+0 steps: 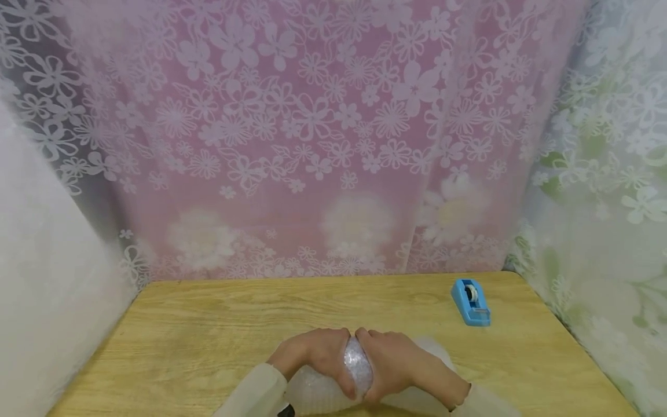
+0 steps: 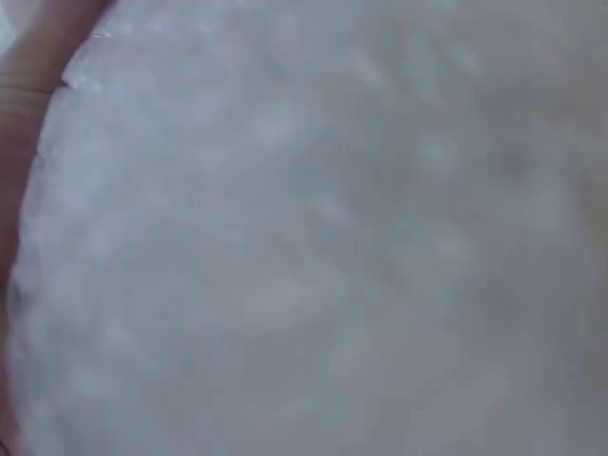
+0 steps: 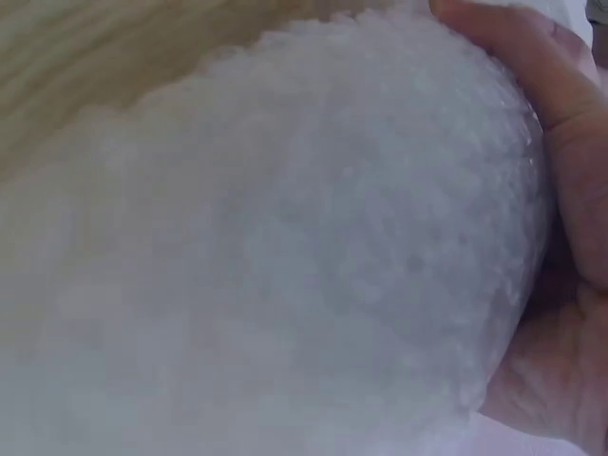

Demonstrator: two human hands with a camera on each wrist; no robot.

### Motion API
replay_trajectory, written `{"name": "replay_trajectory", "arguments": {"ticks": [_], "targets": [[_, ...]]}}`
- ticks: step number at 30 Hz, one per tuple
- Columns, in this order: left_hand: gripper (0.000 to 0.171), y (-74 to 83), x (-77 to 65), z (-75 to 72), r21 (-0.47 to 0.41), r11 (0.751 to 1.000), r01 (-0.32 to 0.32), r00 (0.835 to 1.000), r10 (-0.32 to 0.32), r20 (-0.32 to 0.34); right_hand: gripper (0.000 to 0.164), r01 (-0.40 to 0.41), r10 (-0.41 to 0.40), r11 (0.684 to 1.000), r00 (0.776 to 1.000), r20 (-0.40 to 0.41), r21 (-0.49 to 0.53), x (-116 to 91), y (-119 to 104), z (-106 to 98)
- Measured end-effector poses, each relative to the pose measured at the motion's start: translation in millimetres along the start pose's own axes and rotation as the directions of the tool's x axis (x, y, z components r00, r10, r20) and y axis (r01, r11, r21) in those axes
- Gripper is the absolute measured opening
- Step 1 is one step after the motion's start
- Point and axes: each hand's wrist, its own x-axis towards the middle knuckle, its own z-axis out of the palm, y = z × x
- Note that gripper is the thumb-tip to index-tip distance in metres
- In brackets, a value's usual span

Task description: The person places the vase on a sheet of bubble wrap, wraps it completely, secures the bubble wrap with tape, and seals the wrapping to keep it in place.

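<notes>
Your left hand (image 1: 315, 356) and right hand (image 1: 398, 365) both curl round the bubble-wrap bundle (image 1: 358, 370) | it sits at the near edge of the wooden table (image 1: 208, 330), cupped from both sides, likely so the wrap stays closed | blue tape dispenser (image 1: 471, 302) stands apart, to the right.

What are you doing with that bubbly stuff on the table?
A person has both hands wrapped around a bundle of bubble wrap near the front edge of a wooden table. The left hand and the right hand cup it from either side, fingertips almost meeting on top. What is inside the wrap cannot be seen. A blue tape dispenser sits off to the right, untouched. Flowered curtains hang behind the table.
</notes>
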Motion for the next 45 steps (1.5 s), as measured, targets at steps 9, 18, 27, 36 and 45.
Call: {"name": "replay_trajectory", "arguments": {"ticks": [9, 18, 27, 36, 45], "targets": [[0.075, -7.8, -3.9, 4.1, 0.009, 1.000, 0.013, 0.996, -0.012, -0.087, 0.072, -0.040, 0.037, 0.999, 0.990, 0.137, 0.018, 9.5, -1.1, -10.6], [0.082, 9.9, -19.2, 0.0, 0.376, 0.927, -0.004, 0.982, 0.074, -0.173, 0.071, -0.103, 0.116, 0.992, 0.968, 0.222, -0.068, 19.1, -9.4, -18.6], [0.098, 38.3, -27.1, 22.6, 0.539, 0.810, 0.231, 0.917, 0.003, -0.398, 0.071, -0.209, 0.233, 0.972, 0.915, 0.328, -0.107, 32.5, -14.0, -26.4], [0.079, 24.6, -17.8, 43.2, 0.565, 0.772, 0.290, 0.812, 0.114, -0.573, 0.060, -0.226, 0.219, 0.974, 0.910, 0.351, -0.022, 36.1, -9.4, -30.7], [0.071, 15.0, -10.6, 43.3, 0.547, 0.789, 0.279, 0.795, 0.129, -0.592, 0.063, -0.196, 0.159, 0.980, 0.882, 0.443, 0.040, 49.5, 1.2, -36.2]]}}
